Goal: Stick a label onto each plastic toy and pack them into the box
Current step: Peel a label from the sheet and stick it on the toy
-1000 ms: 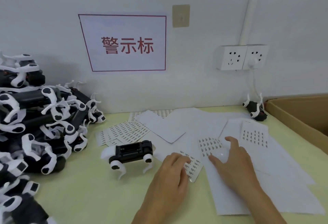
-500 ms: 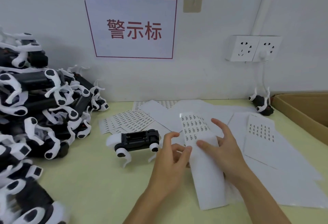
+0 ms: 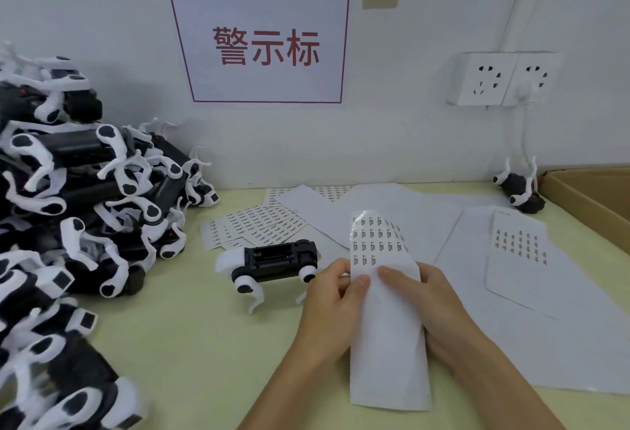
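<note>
Both hands hold 1 label sheet (image 3: 381, 293) upright above the pale worktop (image 3: 191, 344); left hand (image 3: 332, 307) and right hand (image 3: 433, 307) pinch its edges with curled fingers. A black-and-white toy (image 3: 272, 261) lies just left of them. The cardboard box (image 3: 593, 204) sits far right.

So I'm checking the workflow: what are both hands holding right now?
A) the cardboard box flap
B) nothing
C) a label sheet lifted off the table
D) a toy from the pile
C: the left hand and right hand both pinch the label sheet, while the single toy beside them sits untouched on the table.
</note>
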`<action>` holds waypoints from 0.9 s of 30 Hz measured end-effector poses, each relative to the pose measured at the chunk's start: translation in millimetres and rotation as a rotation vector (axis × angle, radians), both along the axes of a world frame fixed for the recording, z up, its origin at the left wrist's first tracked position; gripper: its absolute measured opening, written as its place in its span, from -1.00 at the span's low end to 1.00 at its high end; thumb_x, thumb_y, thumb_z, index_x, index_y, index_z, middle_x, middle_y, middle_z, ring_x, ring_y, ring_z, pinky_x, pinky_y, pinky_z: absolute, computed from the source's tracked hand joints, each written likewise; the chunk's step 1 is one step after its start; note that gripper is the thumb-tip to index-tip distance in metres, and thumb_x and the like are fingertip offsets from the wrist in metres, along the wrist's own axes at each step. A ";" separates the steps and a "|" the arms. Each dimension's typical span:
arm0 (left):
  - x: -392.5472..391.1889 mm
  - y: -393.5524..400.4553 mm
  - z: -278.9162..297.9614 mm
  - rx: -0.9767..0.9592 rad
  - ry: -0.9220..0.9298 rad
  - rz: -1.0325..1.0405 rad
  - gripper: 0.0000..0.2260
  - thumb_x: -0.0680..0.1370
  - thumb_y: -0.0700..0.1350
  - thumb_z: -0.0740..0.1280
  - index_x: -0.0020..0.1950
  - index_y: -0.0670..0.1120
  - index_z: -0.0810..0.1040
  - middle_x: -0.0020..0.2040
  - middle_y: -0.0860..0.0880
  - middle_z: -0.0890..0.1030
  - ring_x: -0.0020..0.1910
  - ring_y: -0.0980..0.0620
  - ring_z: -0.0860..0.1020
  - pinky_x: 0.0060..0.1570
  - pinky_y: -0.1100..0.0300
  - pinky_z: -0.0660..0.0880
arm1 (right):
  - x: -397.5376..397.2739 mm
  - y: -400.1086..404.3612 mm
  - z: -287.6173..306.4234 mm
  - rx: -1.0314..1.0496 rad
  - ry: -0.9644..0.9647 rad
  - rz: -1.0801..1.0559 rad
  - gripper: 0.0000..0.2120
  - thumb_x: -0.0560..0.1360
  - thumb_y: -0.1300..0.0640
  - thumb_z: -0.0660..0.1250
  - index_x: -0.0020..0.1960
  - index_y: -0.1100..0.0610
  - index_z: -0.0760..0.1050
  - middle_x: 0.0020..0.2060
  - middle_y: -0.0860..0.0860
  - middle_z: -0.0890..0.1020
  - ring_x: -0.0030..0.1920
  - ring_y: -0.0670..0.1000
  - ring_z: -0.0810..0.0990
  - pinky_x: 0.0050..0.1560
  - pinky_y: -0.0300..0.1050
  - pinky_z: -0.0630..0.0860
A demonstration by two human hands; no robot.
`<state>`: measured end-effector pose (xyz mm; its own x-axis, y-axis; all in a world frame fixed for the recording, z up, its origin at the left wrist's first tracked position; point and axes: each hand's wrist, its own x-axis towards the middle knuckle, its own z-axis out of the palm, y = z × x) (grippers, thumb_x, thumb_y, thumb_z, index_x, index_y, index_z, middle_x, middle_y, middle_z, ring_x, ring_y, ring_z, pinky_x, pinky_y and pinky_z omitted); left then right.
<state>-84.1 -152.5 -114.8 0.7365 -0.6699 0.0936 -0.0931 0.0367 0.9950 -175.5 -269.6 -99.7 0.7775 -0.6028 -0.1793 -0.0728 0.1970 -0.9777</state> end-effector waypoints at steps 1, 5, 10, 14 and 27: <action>-0.7 0.0 -0.6 -0.018 -0.011 0.000 -0.92 0.63 -0.19 0.30 0.06 -0.14 0.57 -0.13 -0.21 0.69 -0.07 -0.33 0.64 -0.06 -0.30 0.56 | 0.6 0.3 -0.1 -0.033 0.004 -0.016 -0.86 0.54 0.18 0.38 0.05 0.18 0.66 -0.07 0.15 0.73 -0.06 0.18 0.73 -0.02 0.10 0.64; -4.2 -0.3 -3.8 -0.039 -0.138 0.040 -0.80 0.54 -0.07 0.34 0.12 0.14 0.43 -0.33 0.00 0.60 -0.39 -0.06 0.51 -0.38 0.09 0.47 | 0.8 1.2 0.4 -0.150 0.009 -0.065 -0.91 0.53 0.16 0.39 -0.04 0.07 0.68 -0.14 0.04 0.75 -0.13 0.08 0.74 -0.17 -0.02 0.63; -7.1 -2.6 -6.7 -0.029 -0.449 0.178 -0.72 0.57 -0.18 0.36 0.09 0.21 0.44 0.13 0.20 0.46 -0.14 0.15 0.56 -0.22 0.41 0.44 | -0.7 3.2 2.2 -0.275 0.016 -0.102 -0.84 0.51 0.17 0.38 -0.16 -0.03 0.68 -0.22 -0.04 0.74 -0.22 -0.02 0.72 -0.35 -0.24 0.57; -9.7 -3.3 -9.6 0.012 -0.712 0.245 -0.91 0.59 -0.15 0.33 0.05 -0.01 0.59 0.22 0.11 0.41 0.19 0.22 0.45 0.09 0.44 0.39 | -0.3 7.3 5.9 -0.356 -0.012 -0.059 -0.79 0.51 0.18 0.38 -0.16 -0.10 0.68 -0.21 -0.09 0.74 -0.21 -0.10 0.71 -0.33 -0.32 0.55; -15.5 -3.1 -5.1 0.135 -0.806 0.277 -0.92 0.62 -0.17 0.30 -0.01 -0.11 0.59 -0.16 -0.01 0.62 -0.13 0.05 0.54 -0.14 0.14 0.45 | -0.6 6.6 0.1 -0.657 0.005 -0.090 -0.71 0.47 0.15 0.42 -0.35 0.25 0.46 -0.50 0.05 0.44 -0.46 -0.07 0.34 -0.45 -0.22 0.28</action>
